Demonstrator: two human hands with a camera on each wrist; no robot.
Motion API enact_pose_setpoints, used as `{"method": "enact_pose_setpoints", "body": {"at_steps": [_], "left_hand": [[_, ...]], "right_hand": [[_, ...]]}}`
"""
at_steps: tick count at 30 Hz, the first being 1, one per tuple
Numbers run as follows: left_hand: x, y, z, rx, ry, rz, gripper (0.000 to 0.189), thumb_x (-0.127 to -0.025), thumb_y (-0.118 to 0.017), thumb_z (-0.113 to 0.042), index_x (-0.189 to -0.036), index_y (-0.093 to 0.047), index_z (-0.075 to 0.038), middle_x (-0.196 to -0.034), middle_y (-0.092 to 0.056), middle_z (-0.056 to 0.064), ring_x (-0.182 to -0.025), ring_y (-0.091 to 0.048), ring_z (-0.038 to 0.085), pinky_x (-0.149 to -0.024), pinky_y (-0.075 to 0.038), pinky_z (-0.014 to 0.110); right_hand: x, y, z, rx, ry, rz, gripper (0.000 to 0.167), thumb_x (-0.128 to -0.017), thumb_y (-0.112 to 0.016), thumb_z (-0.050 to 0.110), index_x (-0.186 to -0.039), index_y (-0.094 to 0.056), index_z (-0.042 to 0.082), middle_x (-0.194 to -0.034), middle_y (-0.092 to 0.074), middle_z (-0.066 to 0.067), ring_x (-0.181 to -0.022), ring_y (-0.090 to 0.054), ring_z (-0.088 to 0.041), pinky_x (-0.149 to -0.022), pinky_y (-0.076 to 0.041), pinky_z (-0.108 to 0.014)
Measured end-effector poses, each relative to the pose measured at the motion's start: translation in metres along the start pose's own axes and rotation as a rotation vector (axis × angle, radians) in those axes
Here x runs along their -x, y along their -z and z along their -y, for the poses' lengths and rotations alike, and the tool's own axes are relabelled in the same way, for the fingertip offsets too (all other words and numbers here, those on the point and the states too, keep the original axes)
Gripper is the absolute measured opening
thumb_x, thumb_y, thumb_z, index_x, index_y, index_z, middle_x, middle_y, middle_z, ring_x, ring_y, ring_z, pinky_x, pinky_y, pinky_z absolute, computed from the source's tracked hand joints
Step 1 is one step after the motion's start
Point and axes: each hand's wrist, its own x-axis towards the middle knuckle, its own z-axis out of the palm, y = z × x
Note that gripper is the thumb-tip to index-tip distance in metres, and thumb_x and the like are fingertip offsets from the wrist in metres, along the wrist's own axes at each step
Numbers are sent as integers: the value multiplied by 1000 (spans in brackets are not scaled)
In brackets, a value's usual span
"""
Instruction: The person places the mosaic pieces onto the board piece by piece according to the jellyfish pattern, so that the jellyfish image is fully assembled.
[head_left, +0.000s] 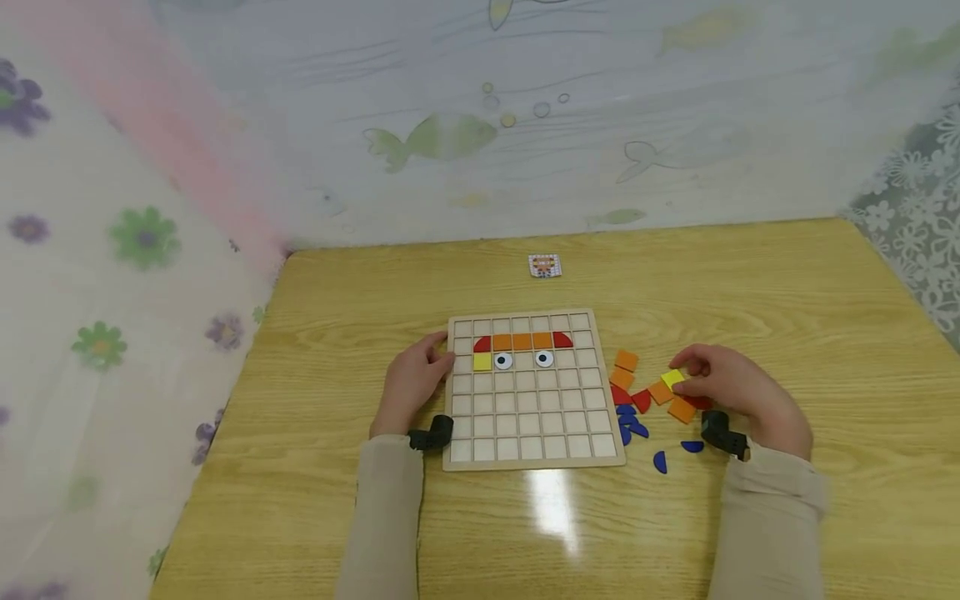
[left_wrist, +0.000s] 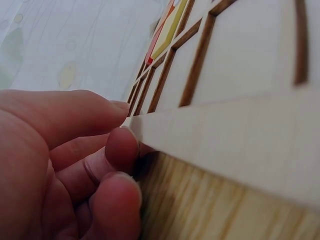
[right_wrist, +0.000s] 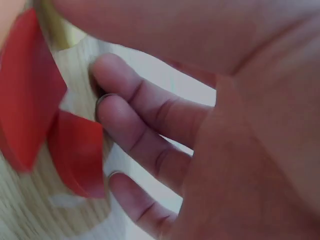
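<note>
A wooden grid board (head_left: 530, 403) lies on the table between the hands. Its upper rows hold orange squares (head_left: 522, 342), red quarter-round pieces (head_left: 562, 340), a yellow square (head_left: 482, 362) and two round eye pieces (head_left: 543, 358). My left hand (head_left: 415, 379) rests at the board's left side, its loosely bent fingertips against the frame's edge in the left wrist view. To the right of the board, my right hand (head_left: 735, 390) pinches a yellow square tile (head_left: 672, 380) between thumb and index finger, above loose pieces. Its other fingers (right_wrist: 150, 107) spread beside red pieces (right_wrist: 77, 152).
Loose orange squares (head_left: 626, 360), red pieces (head_left: 641, 401) and several blue half-round pieces (head_left: 660, 462) lie between the board and my right hand. A small picture card (head_left: 544, 266) is behind the board. Printed curtains (head_left: 442, 183) border the wooden table (head_left: 330, 317).
</note>
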Motion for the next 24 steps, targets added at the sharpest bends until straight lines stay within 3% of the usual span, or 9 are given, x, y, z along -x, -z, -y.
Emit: {"method": "enact_pose_setpoints", "body": {"at_steps": [6,10,24], "left_hand": [[-1,0,-1,-11,-16,-1,43,-88,-54,-34,-129,-47,-23,-71,-55,-1,-50,-51,17,-54,-39,30],[0,0,-1,-8,-12,1,43,-88,-53,-34,-129,-47,-23,-72,-55,-1,-50,-51,16,-53,-39,30],[0,1,-1,-17,-13,-1,43,-88,-53,-35,-129,-47,-22,-71,-55,-1,-50,-52,16,-55,-39,30]], "right_hand": [[-2,-2,0,-32,-59,-45,38,-83,-63,23,-109,-52,-1,-82,-50,-8,-66,-46,-20,-57,-38,-30],[-5,-3,-3,-12,-87,-89,41,-83,-62,29,-109,-51,-1,-81,-50,-8,-64,-45,-19,-56,-36,-30],[-8,-4,-2,-37,-82,-80,42,-83,-63,28,-111,-55,-2,-98,-55,-15,-83,-50,-25,-70,-41,-35]]}}
